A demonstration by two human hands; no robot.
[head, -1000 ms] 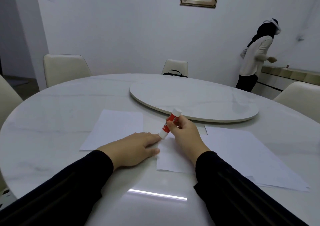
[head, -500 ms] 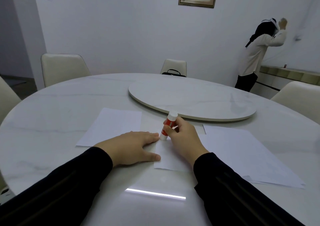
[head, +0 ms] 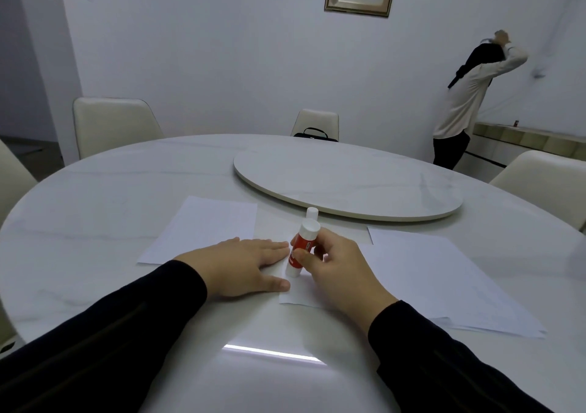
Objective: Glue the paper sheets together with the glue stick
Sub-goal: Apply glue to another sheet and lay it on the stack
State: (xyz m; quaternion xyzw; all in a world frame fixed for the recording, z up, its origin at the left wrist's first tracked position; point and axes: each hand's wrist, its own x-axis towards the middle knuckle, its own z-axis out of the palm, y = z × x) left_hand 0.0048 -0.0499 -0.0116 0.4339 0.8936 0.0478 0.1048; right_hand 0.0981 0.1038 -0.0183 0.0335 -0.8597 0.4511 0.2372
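**Glue stick down on the sheet, left hand pinning it**

Right hand [head: 336, 267] clamped around the red glue stick [head: 301, 249], thumb on the near side, fingers wrapped behind. Stick nearly upright, long axis leaning a bit away and to the right, white tip down on the middle sheet [head: 301, 295] close to its left edge. Left hand [head: 241, 263] flat and spread, nothing gripped, pressing that same edge just beside the tip, thumb almost touching the sheet's near-left corner.

Looks like mid-stroke along that left edge, so the bit that matters: tip sits right between the 2 hands, with the left fingertips close enough to catch glue if the stroke drifts left. Right hand obviously the working one.

Loose white cap [head: 312, 212] standing just behind the stick, toward the lazy Susan [head: 348, 184]. 1 more sheet [head: 206, 225] off to the left, a small stack [head: 444, 279] at the right. Table [head: 95, 190] otherwise bare. A person [head: 469, 102] well off by the far wall, not in the way.
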